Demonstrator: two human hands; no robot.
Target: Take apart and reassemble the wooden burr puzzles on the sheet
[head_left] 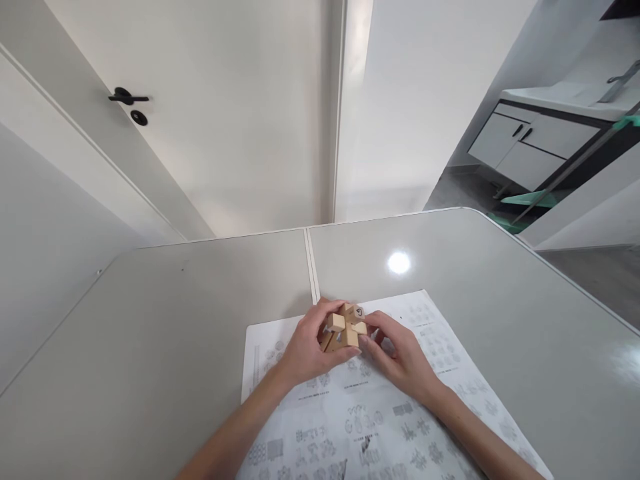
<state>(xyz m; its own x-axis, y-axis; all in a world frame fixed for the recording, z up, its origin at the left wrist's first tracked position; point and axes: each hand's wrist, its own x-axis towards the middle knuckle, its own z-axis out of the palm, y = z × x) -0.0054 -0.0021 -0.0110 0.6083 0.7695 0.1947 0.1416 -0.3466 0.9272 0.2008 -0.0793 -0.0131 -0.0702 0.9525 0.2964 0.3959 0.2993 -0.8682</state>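
A small wooden burr puzzle [350, 338] of interlocking light-brown blocks sits between my two hands, over the upper part of a printed sheet [310, 423]. My left hand [313, 343] curls round its left side, with fingers behind and thumb along the front. From the right, my right hand [397, 350] pinches the end of a block with thumb and forefinger. One block end facing up carries a dark round mark. The fingers hide parts of the puzzle's left and rear. Rows of grey diagrams of puzzle pieces and small captions cover the sheet.
The sheet lies on a grey table [165, 347] with a pale seam [311, 263] running away from me. Beyond the far edge stands a white door [225, 113] with a black handle [129, 97]. A sink cabinet [537, 137] is at the far right.
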